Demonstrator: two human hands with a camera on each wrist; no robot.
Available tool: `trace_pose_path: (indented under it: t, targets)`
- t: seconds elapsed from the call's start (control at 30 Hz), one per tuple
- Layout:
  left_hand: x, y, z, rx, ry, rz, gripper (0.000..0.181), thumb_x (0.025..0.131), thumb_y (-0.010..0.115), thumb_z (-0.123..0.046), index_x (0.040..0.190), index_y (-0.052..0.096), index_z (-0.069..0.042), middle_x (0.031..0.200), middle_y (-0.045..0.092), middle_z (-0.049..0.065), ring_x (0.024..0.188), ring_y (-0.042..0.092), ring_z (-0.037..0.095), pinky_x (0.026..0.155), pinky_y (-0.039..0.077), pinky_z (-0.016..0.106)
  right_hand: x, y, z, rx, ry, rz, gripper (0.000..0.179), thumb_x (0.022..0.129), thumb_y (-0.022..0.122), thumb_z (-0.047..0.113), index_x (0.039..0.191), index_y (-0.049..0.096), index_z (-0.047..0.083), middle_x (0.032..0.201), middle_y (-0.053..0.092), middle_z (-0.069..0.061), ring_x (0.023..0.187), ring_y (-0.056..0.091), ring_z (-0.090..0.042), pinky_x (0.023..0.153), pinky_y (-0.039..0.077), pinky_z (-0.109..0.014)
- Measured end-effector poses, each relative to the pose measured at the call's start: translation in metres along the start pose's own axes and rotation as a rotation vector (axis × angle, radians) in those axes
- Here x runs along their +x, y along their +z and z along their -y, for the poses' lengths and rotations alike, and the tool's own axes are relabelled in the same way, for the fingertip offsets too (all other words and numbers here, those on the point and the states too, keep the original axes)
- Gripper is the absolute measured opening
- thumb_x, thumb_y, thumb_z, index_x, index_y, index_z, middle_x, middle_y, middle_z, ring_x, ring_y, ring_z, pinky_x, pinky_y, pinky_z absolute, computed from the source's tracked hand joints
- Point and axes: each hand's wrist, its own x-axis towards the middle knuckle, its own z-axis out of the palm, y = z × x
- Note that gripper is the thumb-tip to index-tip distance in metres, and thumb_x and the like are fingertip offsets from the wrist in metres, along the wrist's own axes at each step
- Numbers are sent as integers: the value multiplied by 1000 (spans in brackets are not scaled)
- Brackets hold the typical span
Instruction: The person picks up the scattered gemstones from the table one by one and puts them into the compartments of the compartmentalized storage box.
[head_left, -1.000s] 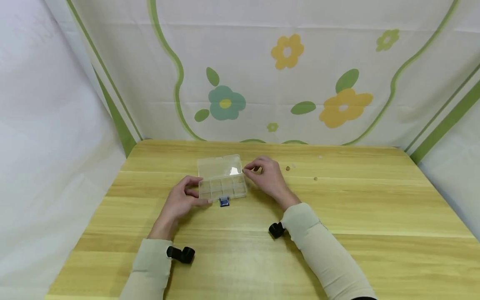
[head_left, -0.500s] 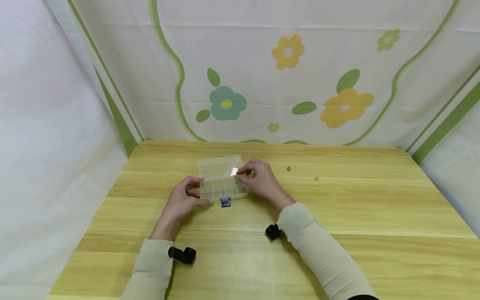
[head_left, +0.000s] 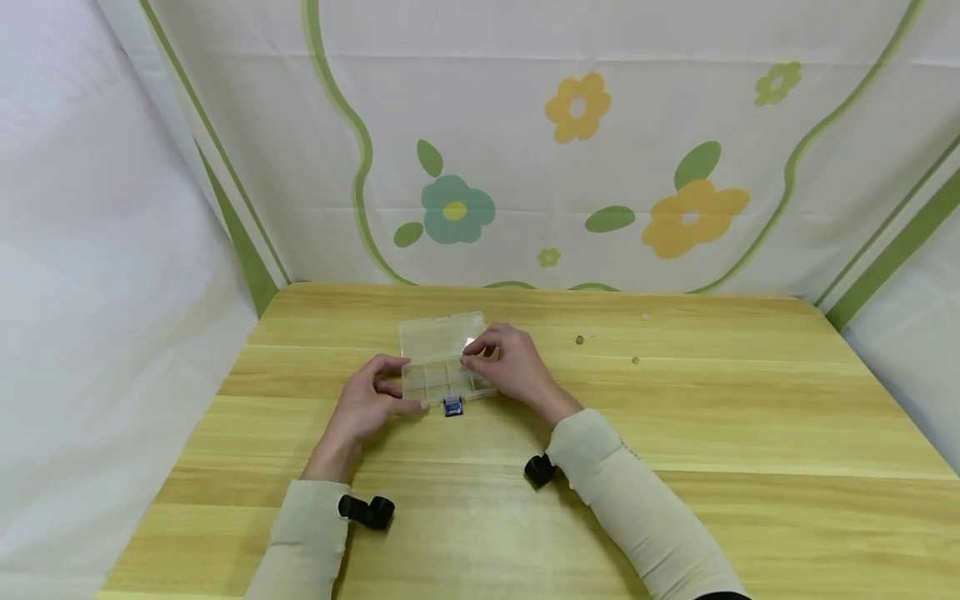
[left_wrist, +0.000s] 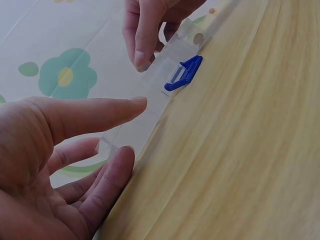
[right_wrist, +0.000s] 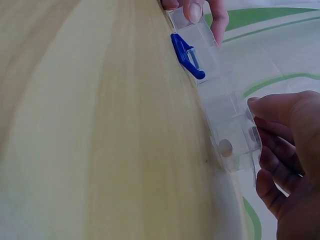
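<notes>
A clear plastic compartment box (head_left: pixel 438 382) with a blue latch (head_left: pixel 453 407) lies with its lid (head_left: pixel 433 337) raised. My left hand (head_left: pixel 367 400) holds the box's left end between thumb and fingers. Over the back row of compartments my right hand (head_left: pixel 508 360) has thumb and fingers drawn together. In the right wrist view a small round disc (right_wrist: pixel 249 114) shows right at the thumb tip, partly hidden; its exact kind is unclear. Two more round discs, a near one (right_wrist: pixel 226 148) and a farther one (right_wrist: pixel 254 135), sit inside the box's end compartments.
Right of the box, several small round pieces are scattered on the wooden table (head_left: pixel 675 417): a brown one (head_left: pixel 579 340), a tan one (head_left: pixel 635 360) and pale ones such as the farthest (head_left: pixel 645 317). A flowered cloth (head_left: pixel 525 167) hangs behind the table.
My right hand has moved left from beside the box's right edge to over its back compartments. The left hand keeps its hold on the box's left end.
</notes>
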Motion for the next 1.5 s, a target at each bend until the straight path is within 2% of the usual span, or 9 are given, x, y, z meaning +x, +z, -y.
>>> trace_pose_path:
  t: [0.2,1.07,1.5]
  targets:
    - [-1,1,0,-6,1,4,77,76,97,-9,145,62,-14,129,67,15,107,62,26,85,45,33,-1,1,-2,16,9,-3,5,98,81,22,100,85,19,98,72,3,90,61,-15,78,52,-32]
    - [-1,2,1,-9,17,3,78,75,98,-10,145,63,-13,131,67,16,107,65,26,84,46,32,0,2,-3,-7,32,29,5,98,81,23,100,85,19,100,72,5,93,61,-15,81,51,-34]
    - [1,1,0,-5,-19,-3,74,77,96,-11,143,63,-16,138,65,12,112,64,27,88,46,33,0,2,-3,-2,12,25,9,99,80,25,100,85,19,99,72,4,90,62,-15,79,52,-33]
